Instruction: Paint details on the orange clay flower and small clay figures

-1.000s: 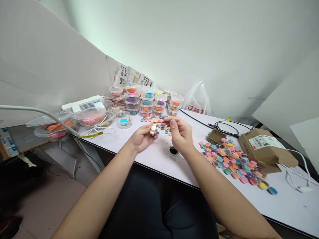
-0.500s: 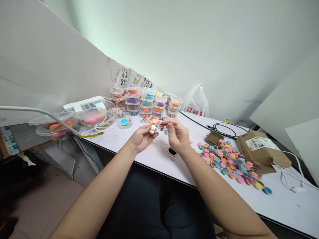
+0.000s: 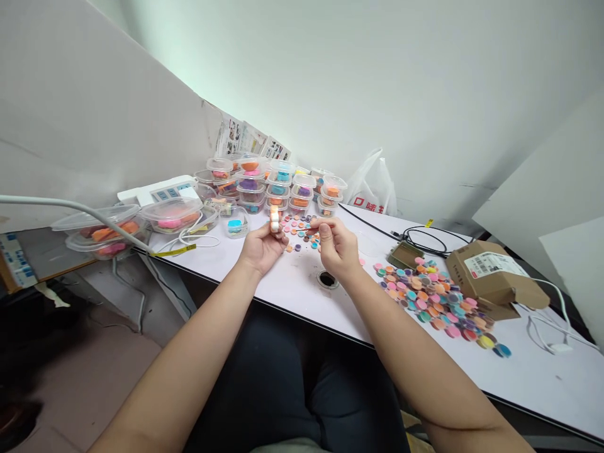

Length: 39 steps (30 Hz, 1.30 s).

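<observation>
My left hand [image 3: 262,250] holds up a small orange and white figure [image 3: 274,220] that looks like modelling clay, gripped between thumb and fingers. To its right, my right hand [image 3: 338,250] is closed in a pinch, its fingertips pointing left and apart from the figure. Whatever it pinches, if anything, is too small to make out. Behind and between the hands, several small coloured discs [image 3: 314,245] lie scattered on the white table [image 3: 292,286].
Stacked clear tubs of coloured clay [image 3: 277,192] line the back. On the right lie a heap of coloured discs [image 3: 436,296], an olive box [image 3: 404,256], a cardboard box [image 3: 495,280] and a black cable [image 3: 427,233]. A round hole [image 3: 327,280] sits near the front edge.
My left hand has moved left and slightly up with the figure, away from my right hand. My right fingertips were close beside the figure before; now a gap separates them.
</observation>
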Tool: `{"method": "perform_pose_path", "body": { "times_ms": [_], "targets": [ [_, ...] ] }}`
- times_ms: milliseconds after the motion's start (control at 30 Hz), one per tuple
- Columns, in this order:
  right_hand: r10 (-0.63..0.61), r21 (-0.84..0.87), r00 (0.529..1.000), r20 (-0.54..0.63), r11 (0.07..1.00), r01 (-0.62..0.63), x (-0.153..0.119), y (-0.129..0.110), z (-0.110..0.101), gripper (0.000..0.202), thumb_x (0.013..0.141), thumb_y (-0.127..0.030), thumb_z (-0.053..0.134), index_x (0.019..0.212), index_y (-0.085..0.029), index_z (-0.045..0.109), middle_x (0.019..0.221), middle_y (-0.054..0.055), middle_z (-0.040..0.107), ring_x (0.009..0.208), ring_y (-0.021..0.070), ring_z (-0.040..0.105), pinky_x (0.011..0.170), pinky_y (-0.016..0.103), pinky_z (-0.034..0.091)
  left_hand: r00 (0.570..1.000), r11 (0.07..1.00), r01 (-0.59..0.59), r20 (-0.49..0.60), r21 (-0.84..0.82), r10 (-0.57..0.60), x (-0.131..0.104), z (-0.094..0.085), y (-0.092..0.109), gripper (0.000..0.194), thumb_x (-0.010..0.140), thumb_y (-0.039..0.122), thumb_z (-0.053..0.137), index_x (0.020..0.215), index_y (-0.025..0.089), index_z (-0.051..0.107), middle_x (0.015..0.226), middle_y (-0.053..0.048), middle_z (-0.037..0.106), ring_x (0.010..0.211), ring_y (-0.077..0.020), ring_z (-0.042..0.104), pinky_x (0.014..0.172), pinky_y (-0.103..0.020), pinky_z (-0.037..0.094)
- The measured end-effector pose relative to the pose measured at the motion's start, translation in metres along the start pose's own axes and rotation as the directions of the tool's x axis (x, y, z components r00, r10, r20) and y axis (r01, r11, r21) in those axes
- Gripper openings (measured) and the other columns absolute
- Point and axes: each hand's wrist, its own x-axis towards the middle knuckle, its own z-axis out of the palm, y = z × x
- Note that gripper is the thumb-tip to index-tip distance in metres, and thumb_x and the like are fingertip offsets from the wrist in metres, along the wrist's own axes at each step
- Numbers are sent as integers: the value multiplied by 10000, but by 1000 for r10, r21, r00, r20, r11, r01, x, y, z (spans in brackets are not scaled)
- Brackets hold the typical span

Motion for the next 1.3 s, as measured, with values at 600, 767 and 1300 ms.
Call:
{"method": "perform_pose_path", "body": {
  "times_ms": [600, 767, 1300],
  "targets": [
    [329, -595, 829, 452, 803, 6, 6, 39, 42, 264, 1011, -212, 444, 829, -172, 630, 833, 111, 703, 801, 225, 595, 716, 317, 370, 944, 993, -53, -319, 103, 84, 22, -15, -11, 97, 789, 71, 589, 800, 158, 630, 658, 46, 570, 508, -69, 376, 891, -418, 539],
    [348, -556, 823, 449, 830, -47, 9, 40, 46, 290, 1034, -222, 423, 835, -180, 629, 811, 76, 712, 736, 184, 598, 691, 287, 376, 949, 992, -53, -305, 115, 86, 21, -15, -10, 77, 780, 93, 613, 814, 157, 641, 681, 40, 578, 528, -73, 392, 895, -421, 530],
    [266, -160, 956, 121, 956, -246, 14, 17, 20, 349, 1043, -395, 433, 864, -194, 654, 790, 61, 750, 728, 180, 690, 661, 291, 493, 990, 992, -89, -105, 87, 98, 14, -9, -8, 94, 825, 81, 610, 776, 158, 631, 650, 28, 537, 539, -68, 437, 681, -226, 506]
  ]
}}
